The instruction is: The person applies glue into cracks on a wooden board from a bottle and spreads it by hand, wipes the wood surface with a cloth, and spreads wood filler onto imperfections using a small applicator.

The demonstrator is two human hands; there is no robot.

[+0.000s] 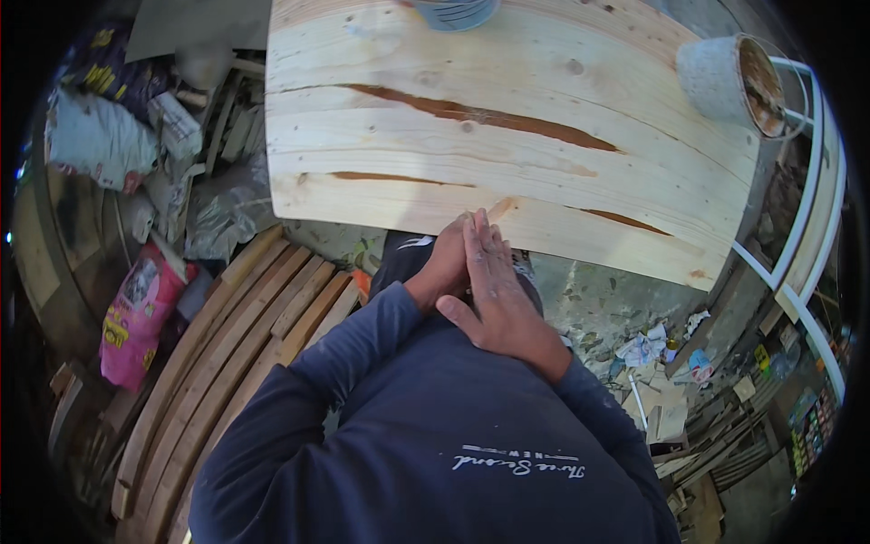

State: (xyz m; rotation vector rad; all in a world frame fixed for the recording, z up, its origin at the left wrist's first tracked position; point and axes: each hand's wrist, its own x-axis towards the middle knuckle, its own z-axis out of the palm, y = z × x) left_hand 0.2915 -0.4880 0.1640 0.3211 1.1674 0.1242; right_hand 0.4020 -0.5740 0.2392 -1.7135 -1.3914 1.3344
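Note:
My left hand (442, 269) and my right hand (504, 306) are pressed palm to palm in front of my body, at the near edge of a pale wooden panel (408, 150). The right hand's fingers are stretched out, with whitish dust on them. It covers most of the left hand's fingers, whose tips also look straight. Nothing shows between the palms. Across the panel run long brown patches (489, 118) that taper at their ends. A light blue tub (458, 13) stands at the far edge, partly cut off by the picture's rim.
A smeared white bucket (711, 83) lies tilted at the panel's right corner, beside white metal frames (816, 199). Long wooden strips (204, 363) are stacked at my left, near a pink bag (140, 317) and a white sack (98, 140). Scraps and litter (648, 349) cover the floor at right.

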